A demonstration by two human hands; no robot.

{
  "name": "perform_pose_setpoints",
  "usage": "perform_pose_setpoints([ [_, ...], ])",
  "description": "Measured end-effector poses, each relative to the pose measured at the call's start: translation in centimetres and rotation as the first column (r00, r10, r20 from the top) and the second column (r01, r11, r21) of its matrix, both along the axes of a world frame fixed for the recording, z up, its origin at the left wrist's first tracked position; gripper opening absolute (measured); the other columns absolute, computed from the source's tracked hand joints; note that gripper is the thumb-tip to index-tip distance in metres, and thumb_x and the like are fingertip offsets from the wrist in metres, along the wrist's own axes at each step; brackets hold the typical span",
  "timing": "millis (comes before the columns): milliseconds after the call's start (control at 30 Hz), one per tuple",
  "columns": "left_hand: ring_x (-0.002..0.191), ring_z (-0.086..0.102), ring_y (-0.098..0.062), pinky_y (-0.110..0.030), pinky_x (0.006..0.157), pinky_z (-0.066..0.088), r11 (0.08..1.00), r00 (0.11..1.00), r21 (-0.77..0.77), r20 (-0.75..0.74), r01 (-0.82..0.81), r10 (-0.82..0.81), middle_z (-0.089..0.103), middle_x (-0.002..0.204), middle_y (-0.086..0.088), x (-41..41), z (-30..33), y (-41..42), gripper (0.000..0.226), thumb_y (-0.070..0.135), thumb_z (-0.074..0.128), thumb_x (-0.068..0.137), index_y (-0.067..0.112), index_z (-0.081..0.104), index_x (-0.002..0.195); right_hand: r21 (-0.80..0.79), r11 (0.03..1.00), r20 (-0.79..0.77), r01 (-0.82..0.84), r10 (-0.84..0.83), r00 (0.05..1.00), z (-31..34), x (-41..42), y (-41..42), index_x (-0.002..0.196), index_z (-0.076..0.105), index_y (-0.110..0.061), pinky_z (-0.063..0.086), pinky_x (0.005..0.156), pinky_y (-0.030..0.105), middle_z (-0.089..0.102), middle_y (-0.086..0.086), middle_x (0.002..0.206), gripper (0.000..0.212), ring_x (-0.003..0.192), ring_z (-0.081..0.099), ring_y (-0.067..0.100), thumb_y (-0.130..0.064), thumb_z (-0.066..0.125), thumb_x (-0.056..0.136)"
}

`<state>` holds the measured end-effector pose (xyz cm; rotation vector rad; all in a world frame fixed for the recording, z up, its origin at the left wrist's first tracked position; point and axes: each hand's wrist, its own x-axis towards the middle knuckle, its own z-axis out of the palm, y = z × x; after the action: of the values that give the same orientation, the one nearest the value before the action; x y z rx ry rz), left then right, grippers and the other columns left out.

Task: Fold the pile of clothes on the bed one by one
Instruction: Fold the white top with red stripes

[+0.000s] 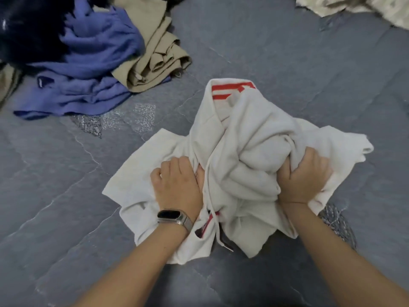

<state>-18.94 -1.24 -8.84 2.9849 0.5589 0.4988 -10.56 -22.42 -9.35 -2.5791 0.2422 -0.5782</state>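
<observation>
Both the left hand's fingertips (177, 173) and the right hand's (305, 173) are buried in the white garment (243, 134). Far left of it, a dark garment (28, 29) is blurred and cut by the frame, perhaps navy. Far right of it, a pale cloth (363, 9) runs off the top edge.

A white garment (243, 156) is showing red stripes at its twelve o'clock edge and again near six o'clock, beside a white drawstring (210, 196). The bed cover (287, 63) is lying grey-blue with pale vein-like lines. At ten o'clock, periwinkle-blue cloth (88, 69), khaki cloth (159, 60) and navy fabric (28, 32) are piling together.
</observation>
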Motion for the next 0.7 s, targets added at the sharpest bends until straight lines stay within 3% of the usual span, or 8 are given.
perform_pose_setpoints([
  [133, 0.069, 0.051, -0.026, -0.037, 0.068, 0.027, 0.984, 0.994, -0.175, -0.102, 0.020, -0.038, 0.053, 0.064, 0.000, -0.3, 1.5, 0.6, 0.035, 0.050, 0.031, 0.088, 0.022, 0.038, 0.068, 0.007, 0.998, -0.033, -0.070, 0.070, 0.997, 0.6, -0.5, -0.2, 0.074, 0.044, -0.012, 0.030, 0.070, 0.040, 0.049, 0.011, 0.070, 0.038, 0.076, 0.045, 0.029, -0.050, 0.043, 0.080],
  [233, 0.073, 0.056, -0.026, -0.036, 0.071, 0.032, 0.905, 0.966, -0.425, -0.237, -0.005, -0.105, 0.052, 0.063, 0.003, -1.1, 3.6, 1.6, 0.046, 0.063, 0.022, 0.085, 0.024, 0.030, 0.063, 0.017, 0.968, -0.180, -0.249, 0.248, 0.952, 1.9, -1.8, -1.6, 0.080, 0.043, -0.015, 0.030, 0.074, 0.040, 0.051, 0.005, 0.078, 0.035, 0.081, 0.042, 0.025, -0.049, 0.049, 0.078],
  [333, 0.089, 0.060, -0.027, -0.035, 0.080, 0.042, 0.760, 0.923, -0.639, -0.352, -0.114, -0.158, 0.063, 0.084, -0.001, -2.7, 6.7, 2.7, 0.046, 0.063, 0.039, 0.087, 0.020, 0.052, 0.077, 0.035, 0.913, -0.368, -0.407, 0.390, 0.844, 5.5, -2.4, -3.2, 0.090, 0.049, -0.012, 0.038, 0.074, 0.040, 0.060, 0.008, 0.089, 0.034, 0.090, 0.055, 0.034, -0.046, 0.051, 0.093],
  [400, 0.094, 0.060, -0.028, -0.033, 0.075, 0.041, 0.784, 0.916, -0.612, -0.365, -0.102, -0.165, 0.064, 0.095, -0.002, -4.6, 9.4, 2.9, 0.052, 0.063, 0.049, 0.084, 0.013, 0.060, 0.091, 0.189, 0.898, -0.448, -0.397, 0.439, 0.779, 9.8, -2.9, -3.7, 0.090, 0.047, -0.016, 0.039, 0.074, 0.037, 0.058, 0.004, 0.091, 0.031, 0.092, 0.055, 0.032, -0.046, 0.045, 0.096],
  [467, 0.092, 0.059, -0.024, -0.030, 0.071, 0.036, 0.830, 0.923, -0.550, -0.360, -0.092, -0.136, 0.060, 0.094, 0.001, -6.9, 12.1, 2.6, 0.052, 0.063, 0.055, 0.078, 0.013, 0.056, 0.091, 0.313, 0.862, -0.375, -0.399, 0.498, 0.782, 14.5, -3.9, -3.9, 0.082, 0.047, -0.023, 0.039, 0.073, 0.035, 0.056, -0.002, 0.085, 0.027, 0.086, 0.054, 0.026, -0.045, 0.042, 0.097],
  [533, 0.089, 0.052, -0.020, -0.029, 0.071, 0.036, 0.851, 0.936, -0.511, -0.344, -0.117, -0.077, 0.056, 0.099, -0.001, -9.2, 14.8, 2.0, 0.046, 0.050, 0.069, 0.076, 0.015, 0.046, 0.097, 0.355, 0.813, -0.285, -0.461, 0.564, 0.775, 19.4, -5.7, -3.9, 0.075, 0.048, -0.029, 0.040, 0.072, 0.034, 0.054, -0.008, 0.077, 0.024, 0.078, 0.054, 0.020, -0.043, 0.039, 0.093],
  [633, 0.115, 0.044, -0.024, -0.031, 0.092, 0.040, 0.798, 0.978, -0.598, -0.200, -0.074, -0.059, 0.043, 0.130, -0.011, -11.3, 18.4, 0.6, 0.087, 0.034, 0.084, 0.065, 0.013, 0.034, 0.134, 0.391, 0.743, -0.188, -0.543, 0.642, 0.743, 26.4, -9.3, -3.9, 0.093, 0.061, -0.025, 0.043, 0.082, 0.036, 0.062, -0.006, 0.094, 0.012, 0.090, 0.056, 0.018, -0.028, 0.049, 0.093],
  [700, 0.125, 0.036, -0.029, -0.037, 0.101, 0.036, 0.787, 0.990, -0.617, -0.124, -0.026, -0.065, 0.031, 0.138, -0.013, -11.9, 20.5, -1.0, 0.105, 0.033, 0.085, 0.063, 0.022, 0.021, 0.145, 0.451, 0.671, -0.121, -0.589, 0.700, 0.704, 30.2, -12.1, -3.9, 0.087, 0.064, -0.028, 0.045, 0.080, 0.036, 0.065, -0.008, 0.092, 0.012, 0.090, 0.058, 0.017, -0.020, 0.055, 0.089],
])
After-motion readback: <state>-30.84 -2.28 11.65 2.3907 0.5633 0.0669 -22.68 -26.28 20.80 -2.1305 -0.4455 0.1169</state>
